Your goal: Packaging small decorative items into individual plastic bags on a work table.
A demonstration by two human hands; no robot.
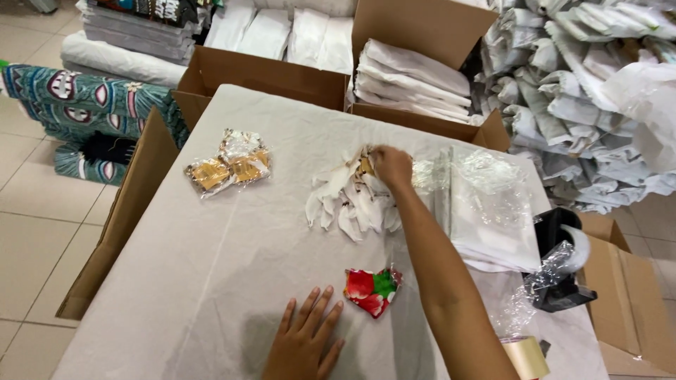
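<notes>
Cardboard all round: an open cardboard box (394, 42) beyond the bench (211, 281) holds a neat stack of folded white cloth (412, 81), and a second open box (267, 74) just left of it shows only its brown flaps and wall, its inside hidden. Right hand (391, 167) is out at full reach over the heap of white cut pieces (348, 200) in the middle of the grey-covered bench, fingers bunched tight down on the top of that heap, pinching something pale with a tan patch. Left hand (304, 343) lies flat on the cloth near the front edge, fingers spread wide, holding nothing. Just beside it, to the right, sits a folded fabric piece in red and green (371, 290), touching neither hand. Clear plastic bags (486, 204) are stacked right of the heap, two small clear packets with tan contents (229, 167) lie well off to the left, and a black tape dispenser (560, 264) stands at the bench's right edge
</notes>
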